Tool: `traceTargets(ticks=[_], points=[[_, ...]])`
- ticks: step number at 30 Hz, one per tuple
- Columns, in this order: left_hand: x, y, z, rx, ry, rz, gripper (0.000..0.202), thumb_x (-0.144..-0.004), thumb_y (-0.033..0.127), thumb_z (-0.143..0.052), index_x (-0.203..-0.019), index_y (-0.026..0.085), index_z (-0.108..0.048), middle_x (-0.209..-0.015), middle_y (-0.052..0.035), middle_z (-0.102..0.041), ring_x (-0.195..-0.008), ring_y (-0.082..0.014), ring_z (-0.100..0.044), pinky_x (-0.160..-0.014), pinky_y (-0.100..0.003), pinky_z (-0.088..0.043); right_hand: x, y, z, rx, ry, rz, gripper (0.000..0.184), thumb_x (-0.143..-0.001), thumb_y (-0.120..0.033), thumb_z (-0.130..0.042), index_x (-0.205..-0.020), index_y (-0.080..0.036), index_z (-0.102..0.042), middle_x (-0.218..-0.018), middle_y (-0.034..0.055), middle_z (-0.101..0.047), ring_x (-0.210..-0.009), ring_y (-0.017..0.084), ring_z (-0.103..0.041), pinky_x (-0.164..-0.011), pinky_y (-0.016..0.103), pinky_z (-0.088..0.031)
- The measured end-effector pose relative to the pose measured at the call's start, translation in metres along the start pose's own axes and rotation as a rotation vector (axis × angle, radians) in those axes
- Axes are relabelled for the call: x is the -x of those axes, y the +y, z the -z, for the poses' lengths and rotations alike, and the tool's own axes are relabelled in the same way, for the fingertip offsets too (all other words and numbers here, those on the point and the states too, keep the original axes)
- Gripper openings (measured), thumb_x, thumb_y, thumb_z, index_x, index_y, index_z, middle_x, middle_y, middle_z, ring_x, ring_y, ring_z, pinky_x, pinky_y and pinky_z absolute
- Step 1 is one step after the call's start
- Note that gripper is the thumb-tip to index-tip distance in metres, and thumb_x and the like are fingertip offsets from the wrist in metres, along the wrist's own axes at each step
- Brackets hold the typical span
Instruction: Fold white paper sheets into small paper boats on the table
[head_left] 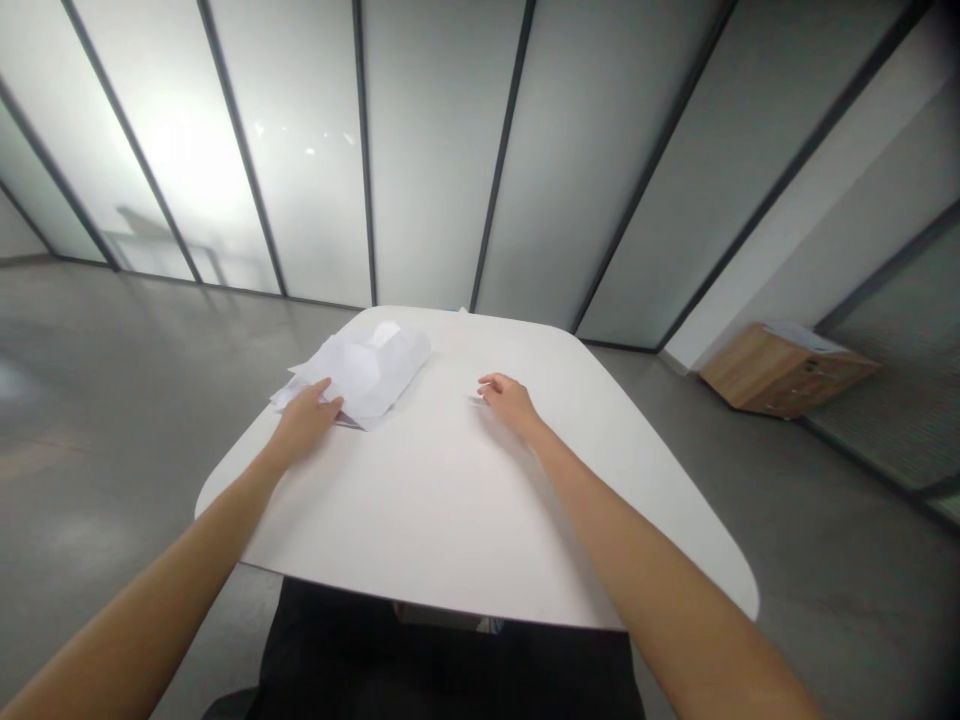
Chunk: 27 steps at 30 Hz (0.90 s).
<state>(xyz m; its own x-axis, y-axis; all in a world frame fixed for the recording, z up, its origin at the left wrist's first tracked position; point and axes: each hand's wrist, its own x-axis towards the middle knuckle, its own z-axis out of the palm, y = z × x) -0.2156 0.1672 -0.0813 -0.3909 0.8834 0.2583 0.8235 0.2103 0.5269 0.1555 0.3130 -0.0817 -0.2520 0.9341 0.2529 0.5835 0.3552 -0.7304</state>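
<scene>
A pile of crumpled white paper sheets (pixel 367 368) lies on the far left part of a white rounded table (pixel 465 500). My left hand (pixel 306 420) rests on the near edge of that pile, thumb pressed onto a sheet and fingers curled over it. My right hand (pixel 508 400) lies on the bare tabletop to the right of the pile, palm down, fingers loosely spread and holding nothing. Both forearms reach in from the bottom corners.
A wooden cabinet (pixel 784 368) stands on the grey floor at the right by the wall. Frosted glass panels with dark frames (pixel 420 150) run behind the table. My dark clothing (pixel 420 660) shows below the table's near edge.
</scene>
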Motion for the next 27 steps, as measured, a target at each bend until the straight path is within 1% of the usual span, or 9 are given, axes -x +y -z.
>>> traceTargets(ticks=[4,8,12,15,18,20,23,25,27], points=[[0.009,-0.004,0.001,-0.269,-0.109,-0.083,0.058,-0.096,0.042,-0.048,-0.145,0.011,-0.054,-0.121,-0.0164,-0.07,-0.112,-0.0308,-0.066,-0.098,-0.04,-0.049,-0.005,-0.024,-0.032,0.189,-0.131,0.146,0.024,-0.093,-0.026,-0.057,-0.108,-0.023,-0.075,-0.095,0.0031,-0.077,-0.088,0.018,-0.069,-0.086,0.029,-0.049],[0.01,0.002,0.009,-0.452,-0.156,-0.186,0.047,-0.1,0.048,-0.04,-0.127,0.019,-0.066,-0.107,-0.0141,-0.074,-0.101,-0.0302,-0.069,-0.087,-0.039,-0.051,-0.009,-0.069,-0.065,0.291,-0.213,0.222,0.032,-0.1,-0.033,-0.05,-0.125,-0.025,-0.069,-0.107,0.0046,-0.078,-0.1,0.02,-0.069,-0.091,0.03,-0.046],[-0.001,0.004,0.018,-0.52,-0.169,-0.178,0.05,-0.098,0.059,-0.043,-0.123,0.024,-0.067,-0.103,-0.013,-0.075,-0.095,-0.0317,-0.07,-0.083,-0.04,-0.05,-0.012,-0.104,-0.094,0.399,-0.214,0.256,0.043,-0.104,-0.044,-0.044,-0.14,-0.027,-0.057,-0.118,0.0073,-0.075,-0.113,0.025,-0.063,-0.097,0.036,-0.042],[-0.014,0.001,0.021,-0.506,-0.142,-0.176,0.05,-0.094,0.065,-0.048,-0.113,0.024,-0.07,-0.1,-0.012,-0.074,-0.093,-0.0321,-0.07,-0.082,-0.041,-0.051,-0.015,-0.114,-0.108,0.427,-0.194,0.264,0.043,-0.104,-0.043,-0.042,-0.142,-0.027,-0.054,-0.126,0.0084,-0.071,-0.117,0.028,-0.06,-0.097,0.039,-0.04],[-0.028,-0.006,0.02,-0.466,-0.075,-0.301,0.048,-0.092,0.066,-0.053,-0.102,0.022,-0.069,-0.104,-0.0126,-0.072,-0.103,-0.0331,-0.067,-0.093,-0.046,-0.05,-0.023,-0.113,-0.114,0.379,-0.195,0.288,0.042,-0.104,-0.031,-0.04,-0.144,-0.03,-0.052,-0.13,0.0042,-0.07,-0.118,0.026,-0.058,-0.098,0.038,-0.04],[-0.035,-0.013,0.018,-0.408,-0.084,-0.432,0.051,-0.089,0.067,-0.057,-0.108,0.021,-0.068,-0.117,-0.0138,-0.069,-0.115,-0.0336,-0.062,-0.102,-0.047,-0.047,-0.03,-0.11,-0.115,0.36,-0.211,0.328,0.043,-0.103,-0.024,-0.038,-0.143,-0.032,-0.054,-0.132,0.0018,-0.069,-0.119,0.025,-0.057,-0.098,0.037,-0.04],[-0.043,-0.026,0.012,-0.299,-0.179,-0.565,0.07,-0.085,0.071,-0.061,-0.135,0.022,-0.057,-0.147,-0.0145,-0.055,-0.136,-0.0327,-0.051,-0.113,-0.045,-0.041,-0.038,-0.103,-0.114,0.406,-0.257,0.414,0.039,-0.101,-0.021,-0.043,-0.131,-0.03,-0.064,-0.134,0.0026,-0.067,-0.121,0.026,-0.053,-0.097,0.04,-0.04],[-0.047,-0.032,0.009,-0.26,-0.213,-0.556,0.081,-0.086,0.072,-0.059,-0.15,0.023,-0.046,-0.156,-0.0134,-0.047,-0.142,-0.0319,-0.045,-0.118,-0.045,-0.037,-0.04,-0.099,-0.113,0.452,-0.293,0.456,0.035,-0.1,-0.02,-0.046,-0.125,-0.029,-0.069,-0.135,0.0045,-0.065,-0.124,0.028,-0.049,-0.098,0.043,-0.04],[-0.05,-0.035,0.008,-0.238,-0.209,-0.497,0.078,-0.091,0.071,-0.054,-0.153,0.025,-0.043,-0.156,-0.0116,-0.048,-0.141,-0.031,-0.047,-0.119,-0.045,-0.036,-0.039,-0.097,-0.114,0.481,-0.308,0.47,0.035,-0.1,-0.02,-0.047,-0.124,-0.03,-0.07,-0.135,0.0069,-0.063,-0.126,0.029,-0.046,-0.1,0.046,-0.039]])
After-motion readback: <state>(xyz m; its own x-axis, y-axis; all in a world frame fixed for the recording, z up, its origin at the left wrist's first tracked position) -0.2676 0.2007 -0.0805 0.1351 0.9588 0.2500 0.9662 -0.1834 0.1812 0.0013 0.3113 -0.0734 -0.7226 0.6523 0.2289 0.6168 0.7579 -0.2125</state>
